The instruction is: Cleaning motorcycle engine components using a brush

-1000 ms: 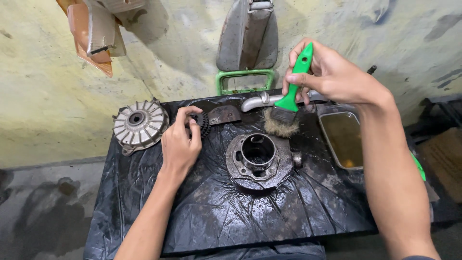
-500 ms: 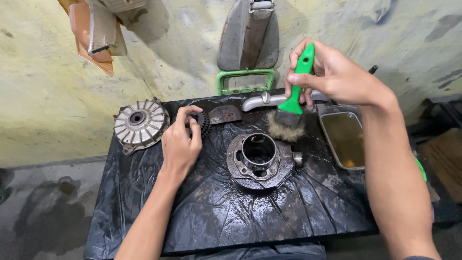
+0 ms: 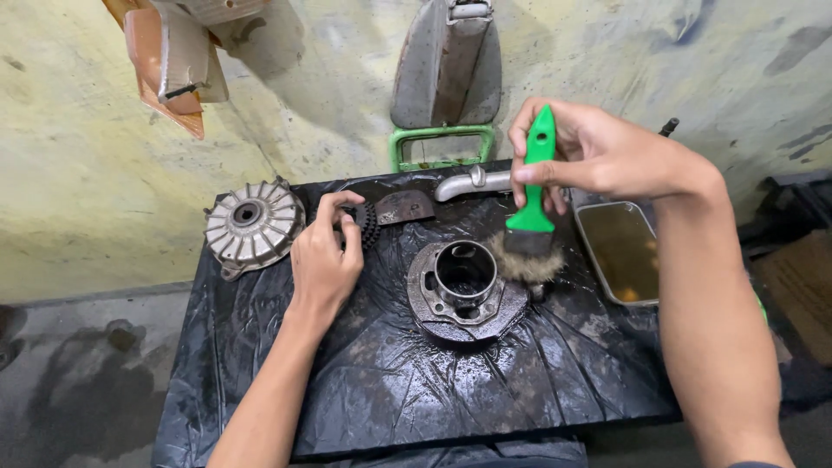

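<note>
My right hand [image 3: 598, 156] grips a green-handled brush [image 3: 533, 204]; its worn bristles press against the right rim of a round, greasy metal hub [image 3: 468, 290] with a hollow centre. The hub lies in the middle of a table covered in black plastic sheet [image 3: 390, 390]. My left hand [image 3: 322, 258] rests on the sheet to the hub's left, its fingers closed around a small dark toothed sprocket [image 3: 364, 224] near the back.
A finned silver drum cover [image 3: 251, 224] lies at the back left. A dark curved plate [image 3: 406, 206] and a silver pipe piece [image 3: 472, 182] sit along the back edge. A metal tray of brown liquid [image 3: 620, 251] stands at the right. A green frame [image 3: 442, 143] stands behind.
The brush has come down and left from above the back of the table until its bristles touch the hub's right side. My left hand has stayed on the sprocket.
</note>
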